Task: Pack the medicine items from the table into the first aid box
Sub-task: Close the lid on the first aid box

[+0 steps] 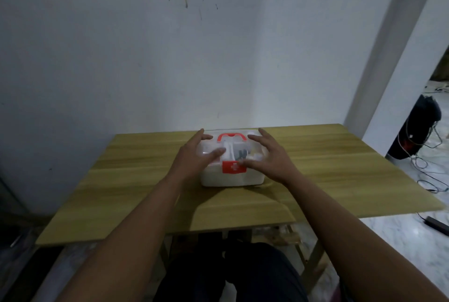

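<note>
1. Only the head view to go on: first aid box [232, 168] sits mid-table, toward the far edge of the wooden table [136, 180], near the wall. No loose medicine items visible on the tabletop.
2. My left hand [194, 156] is spread, fingers fanned over the left side of the clear lid [213, 148], thumb across the top; looks like it's touching, not gripping.
3. My right hand [269, 156] is also spread, palm down over the lid's right side, thumb tip by the red latch [233, 167]. Nothing pinched in either hand.
4. Lid appears down; items show blurred through it, can't identify them. Judging by that, packing looks done and closing or latching is the step.
5. Handling guess: light, rigid plastic, smooth and a bit slippery. Best holds are the red handle [231, 137] on top or both short sides.
6. Materials: white opaque base with rounded corners, translucent lid, red latch with white cross. Table is pale wood-grain laminate, flat and matte.
</note>
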### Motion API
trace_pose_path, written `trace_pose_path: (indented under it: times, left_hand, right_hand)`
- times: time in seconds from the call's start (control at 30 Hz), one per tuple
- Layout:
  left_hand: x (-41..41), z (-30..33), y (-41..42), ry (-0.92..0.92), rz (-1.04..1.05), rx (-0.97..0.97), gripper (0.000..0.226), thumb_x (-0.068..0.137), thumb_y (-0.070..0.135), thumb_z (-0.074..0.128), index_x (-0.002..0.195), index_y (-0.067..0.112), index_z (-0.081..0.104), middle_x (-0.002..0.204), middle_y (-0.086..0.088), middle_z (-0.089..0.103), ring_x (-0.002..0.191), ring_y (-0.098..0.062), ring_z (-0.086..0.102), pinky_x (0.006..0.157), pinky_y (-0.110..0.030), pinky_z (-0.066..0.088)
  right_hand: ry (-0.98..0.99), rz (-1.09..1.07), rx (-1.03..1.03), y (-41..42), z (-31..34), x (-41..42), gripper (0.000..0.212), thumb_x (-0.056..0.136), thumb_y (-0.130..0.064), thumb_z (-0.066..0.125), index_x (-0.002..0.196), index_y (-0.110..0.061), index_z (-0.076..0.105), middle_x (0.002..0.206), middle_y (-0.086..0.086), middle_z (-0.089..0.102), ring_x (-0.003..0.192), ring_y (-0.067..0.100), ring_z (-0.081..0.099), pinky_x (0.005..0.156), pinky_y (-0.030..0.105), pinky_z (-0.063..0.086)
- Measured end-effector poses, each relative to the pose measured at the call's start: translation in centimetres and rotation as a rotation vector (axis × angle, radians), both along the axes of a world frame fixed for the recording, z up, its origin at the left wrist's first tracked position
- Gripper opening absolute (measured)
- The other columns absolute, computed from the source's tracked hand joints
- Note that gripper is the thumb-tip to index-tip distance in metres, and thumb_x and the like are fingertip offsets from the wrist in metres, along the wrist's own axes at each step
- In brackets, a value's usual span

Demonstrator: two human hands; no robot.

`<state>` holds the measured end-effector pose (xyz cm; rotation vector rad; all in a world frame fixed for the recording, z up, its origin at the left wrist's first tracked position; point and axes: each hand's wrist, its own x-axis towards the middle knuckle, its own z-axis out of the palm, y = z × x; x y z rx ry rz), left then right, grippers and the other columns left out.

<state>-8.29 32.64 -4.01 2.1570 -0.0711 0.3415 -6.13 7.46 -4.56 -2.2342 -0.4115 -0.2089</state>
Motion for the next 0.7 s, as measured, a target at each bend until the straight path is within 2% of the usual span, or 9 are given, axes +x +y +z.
trace_pose_path:
  times: [0.07,0.13,0.23,0.33,0.43,0.6,0.7]
  left_hand:
    - [-1.0,-0.9,0.3,-0.008,-0.076,0.034,0.101,0.059,0.067,0.083,0.146,0.043,0.036,0.151,0.015,0.041,0.121,-0.013,0.055,0.083,-0.024,0.052]
    - [-1.5,-1.6,0.5,-0.045,-0.119,0.121,0.111,0.055,0.063,0.089,0.146,0.049,0.028,0.16,0.013,0.03,0.129,-0.014,0.052,0.088,-0.025,0.053]
    - [-1.6,-2.1,0.5,-0.101,-0.082,0.221,0.106,0.058,0.058,0.09,0.148,0.043,0.034,0.165,0.016,0.015,0.139,-0.015,0.04,0.095,-0.028,0.047]
    - [-1.4,-2.2,0.5,-0.112,-0.073,0.216,0.105,0.062,0.051,0.091,0.15,0.038,0.035,0.166,0.016,0.01,0.139,-0.014,0.038,0.096,-0.029,0.046]
    - [-0.6,-2.4,0.9,-0.094,-0.092,0.232,0.106,0.064,0.048,0.091,0.152,0.04,0.032,0.165,0.02,0.005,0.143,-0.015,0.034,0.098,-0.032,0.046]
    - [1.1,-2.4,0.9,-0.079,-0.101,0.178,0.103,0.068,0.035,0.091,0.152,0.039,0.031,0.165,0.021,0.003,0.145,-0.016,0.031,0.102,-0.036,0.048]
    - [3.2,-2.4,1.0,-0.062,-0.102,0.144,0.102,0.071,0.031,0.091,0.151,0.042,0.03,0.164,0.023,0.001,0.144,-0.015,0.032,0.103,-0.038,0.049]
  right_hand:
    - [-0.017,0.015,-0.038,-0.2,-0.3,-0.7,0.106,0.058,-0.063,0.09,0.151,-0.034,0.049,0.171,-0.006,0.021,0.153,0.017,0.027,0.121,0.042,0.033]
    - [-0.028,0.016,-0.045,-0.2,-0.6,-0.9,0.11,0.056,-0.064,0.091,0.152,-0.034,0.046,0.171,-0.007,0.018,0.153,0.018,0.027,0.12,0.043,0.035]
    - [-0.047,0.001,-0.068,-0.1,-0.8,-0.7,0.109,0.055,-0.06,0.093,0.151,-0.039,0.045,0.171,-0.009,0.017,0.152,0.019,0.029,0.119,0.045,0.038]
    - [-0.055,0.019,-0.12,-0.3,-0.8,-0.2,0.112,0.055,-0.054,0.096,0.152,-0.042,0.041,0.171,-0.009,0.014,0.152,0.021,0.03,0.116,0.042,0.039]
    - [-0.045,0.005,-0.212,-0.4,-0.7,0.6,0.113,0.058,-0.047,0.097,0.153,-0.047,0.034,0.17,-0.006,0.012,0.15,0.026,0.033,0.112,0.046,0.045]
    - [-0.049,-0.015,-0.119,0.1,-1.2,2.7,0.111,0.06,-0.042,0.098,0.15,-0.039,0.033,0.161,-0.006,0.031,0.14,0.023,0.046,0.106,0.045,0.053]
    - [-0.058,-0.017,-0.061,0.7,-1.7,4.9,0.109,0.061,-0.037,0.098,0.15,-0.036,0.036,0.159,-0.005,0.035,0.14,0.022,0.044,0.109,0.045,0.051]
